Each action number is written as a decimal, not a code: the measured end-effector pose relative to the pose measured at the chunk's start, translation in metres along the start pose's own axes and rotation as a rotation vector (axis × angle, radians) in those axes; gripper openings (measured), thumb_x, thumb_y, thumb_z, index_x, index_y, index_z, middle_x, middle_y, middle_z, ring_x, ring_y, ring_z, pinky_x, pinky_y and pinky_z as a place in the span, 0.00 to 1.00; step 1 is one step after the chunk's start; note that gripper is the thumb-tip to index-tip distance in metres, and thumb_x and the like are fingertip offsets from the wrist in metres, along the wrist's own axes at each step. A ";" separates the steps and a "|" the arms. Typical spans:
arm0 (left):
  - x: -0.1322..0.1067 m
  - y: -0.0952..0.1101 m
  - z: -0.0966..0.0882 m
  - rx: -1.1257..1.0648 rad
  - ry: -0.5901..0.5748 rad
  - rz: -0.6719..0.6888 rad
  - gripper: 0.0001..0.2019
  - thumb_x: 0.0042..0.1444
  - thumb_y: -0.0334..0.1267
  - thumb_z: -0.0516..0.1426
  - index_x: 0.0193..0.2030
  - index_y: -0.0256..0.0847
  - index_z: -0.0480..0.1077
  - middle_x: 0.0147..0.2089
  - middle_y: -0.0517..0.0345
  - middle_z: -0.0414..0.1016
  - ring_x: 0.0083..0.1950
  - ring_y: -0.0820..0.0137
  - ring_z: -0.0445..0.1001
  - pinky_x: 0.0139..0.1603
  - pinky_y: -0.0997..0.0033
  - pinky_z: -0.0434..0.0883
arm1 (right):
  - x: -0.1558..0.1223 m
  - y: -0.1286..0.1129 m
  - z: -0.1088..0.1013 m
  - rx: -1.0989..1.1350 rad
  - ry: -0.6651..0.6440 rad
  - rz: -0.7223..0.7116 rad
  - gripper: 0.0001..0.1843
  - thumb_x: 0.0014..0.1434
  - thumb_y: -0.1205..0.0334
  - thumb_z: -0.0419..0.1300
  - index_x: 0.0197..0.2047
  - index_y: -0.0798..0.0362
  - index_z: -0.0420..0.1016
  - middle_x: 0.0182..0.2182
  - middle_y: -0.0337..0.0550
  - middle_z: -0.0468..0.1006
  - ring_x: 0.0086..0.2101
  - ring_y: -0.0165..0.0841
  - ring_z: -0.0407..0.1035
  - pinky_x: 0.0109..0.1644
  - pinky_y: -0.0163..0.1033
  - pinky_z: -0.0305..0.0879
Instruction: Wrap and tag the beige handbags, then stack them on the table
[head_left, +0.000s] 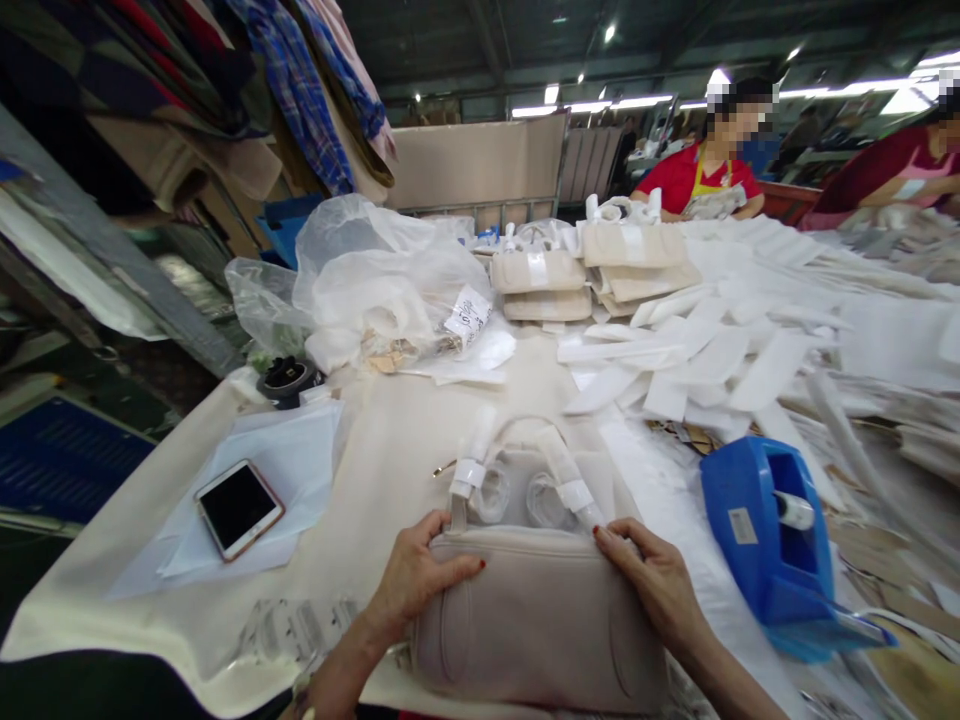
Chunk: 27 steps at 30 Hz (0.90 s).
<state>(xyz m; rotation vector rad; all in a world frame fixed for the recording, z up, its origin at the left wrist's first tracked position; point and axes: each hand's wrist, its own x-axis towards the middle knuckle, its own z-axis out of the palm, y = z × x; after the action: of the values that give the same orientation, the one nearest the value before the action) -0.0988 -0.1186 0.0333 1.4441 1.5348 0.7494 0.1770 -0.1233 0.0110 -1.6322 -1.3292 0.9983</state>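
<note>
A beige handbag (540, 615) lies in front of me at the near edge of the table. Its handles (525, 435) are wrapped in white padding and plastic and rest on the far side of the bag. My left hand (420, 570) grips the bag's upper left corner, thumb over the front and fingers behind. At the upper right corner, my right hand (652, 570) pinches the top edge near the wrapped handle end. A small gold-coloured zip pull (444, 468) shows beside the left handle. The undersides of both hands' grips are hidden.
A blue tape dispenser (765, 540) stands to the right, near white foam strips (697, 365). On the left a phone (240, 508) lies on paper. Stacked beige bags (536, 272) and clear plastic bags (390, 270) sit farther back. Two co-workers in red (679, 175) work beyond.
</note>
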 end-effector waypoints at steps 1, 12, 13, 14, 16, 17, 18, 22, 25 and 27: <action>0.004 0.001 0.000 0.002 -0.005 -0.001 0.18 0.39 0.51 0.62 0.32 0.39 0.69 0.28 0.63 0.72 0.32 0.66 0.69 0.34 0.72 0.66 | 0.000 0.001 -0.002 -0.001 -0.008 0.008 0.22 0.46 0.39 0.60 0.23 0.52 0.72 0.20 0.36 0.68 0.26 0.33 0.63 0.29 0.34 0.59; 0.031 -0.003 0.005 0.042 -0.043 -0.060 0.21 0.38 0.53 0.61 0.33 0.37 0.69 0.30 0.59 0.72 0.35 0.63 0.69 0.34 0.70 0.64 | -0.003 0.003 0.004 0.064 0.050 0.092 0.23 0.41 0.40 0.64 0.27 0.52 0.73 0.21 0.35 0.69 0.26 0.34 0.64 0.29 0.34 0.59; 0.033 -0.003 0.006 0.058 -0.040 -0.067 0.21 0.38 0.53 0.61 0.33 0.37 0.69 0.30 0.59 0.72 0.35 0.62 0.70 0.35 0.70 0.64 | -0.003 0.005 0.006 0.040 0.061 0.079 0.22 0.43 0.39 0.63 0.25 0.52 0.72 0.20 0.35 0.68 0.26 0.33 0.64 0.29 0.34 0.58; 0.034 -0.004 0.006 0.071 -0.040 -0.072 0.22 0.38 0.53 0.61 0.33 0.37 0.69 0.31 0.58 0.72 0.36 0.61 0.70 0.35 0.69 0.64 | -0.002 0.007 0.008 0.022 0.066 0.074 0.23 0.44 0.39 0.62 0.25 0.52 0.71 0.20 0.35 0.68 0.26 0.33 0.63 0.29 0.34 0.57; 0.037 -0.005 0.008 0.096 -0.039 -0.078 0.23 0.38 0.53 0.60 0.35 0.37 0.69 0.32 0.55 0.73 0.37 0.59 0.71 0.36 0.68 0.64 | 0.001 0.013 0.010 -0.006 0.054 0.082 0.24 0.46 0.38 0.60 0.25 0.52 0.70 0.20 0.36 0.68 0.27 0.34 0.64 0.29 0.34 0.57; 0.038 -0.006 0.008 0.108 -0.038 -0.079 0.23 0.38 0.54 0.60 0.35 0.37 0.69 0.33 0.54 0.74 0.38 0.59 0.71 0.36 0.68 0.64 | 0.003 0.016 0.010 -0.026 0.038 0.086 0.24 0.47 0.37 0.59 0.24 0.52 0.70 0.20 0.36 0.68 0.27 0.34 0.64 0.30 0.35 0.57; 0.039 -0.006 0.008 0.119 -0.037 -0.080 0.23 0.38 0.54 0.60 0.35 0.36 0.69 0.33 0.54 0.74 0.38 0.58 0.71 0.36 0.68 0.65 | 0.005 0.018 0.010 -0.056 0.018 0.087 0.25 0.47 0.36 0.58 0.24 0.52 0.70 0.20 0.36 0.68 0.27 0.34 0.64 0.30 0.35 0.57; 0.040 -0.006 0.007 0.151 -0.029 -0.078 0.23 0.39 0.54 0.59 0.35 0.37 0.70 0.33 0.54 0.74 0.38 0.58 0.71 0.35 0.68 0.64 | 0.010 0.015 0.006 -0.215 -0.023 0.069 0.25 0.49 0.35 0.55 0.23 0.51 0.69 0.20 0.36 0.68 0.27 0.35 0.65 0.30 0.35 0.55; 0.038 -0.005 0.006 0.159 -0.032 -0.066 0.22 0.40 0.53 0.59 0.35 0.37 0.70 0.34 0.55 0.75 0.39 0.59 0.71 0.36 0.68 0.64 | 0.009 0.010 0.004 -0.249 -0.015 0.061 0.26 0.50 0.34 0.54 0.22 0.50 0.68 0.20 0.36 0.69 0.27 0.36 0.66 0.30 0.36 0.56; 0.036 -0.004 0.006 0.160 -0.033 -0.060 0.21 0.40 0.53 0.59 0.35 0.38 0.70 0.34 0.56 0.75 0.39 0.60 0.71 0.37 0.69 0.64 | 0.007 0.009 0.003 -0.253 -0.013 0.057 0.26 0.49 0.34 0.53 0.22 0.50 0.68 0.20 0.37 0.69 0.27 0.36 0.66 0.30 0.36 0.56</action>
<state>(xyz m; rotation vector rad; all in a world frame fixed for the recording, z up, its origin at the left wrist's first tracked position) -0.0938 -0.0843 0.0200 1.5117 1.6358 0.5755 0.1780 -0.1175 0.0010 -1.8632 -1.4727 0.9028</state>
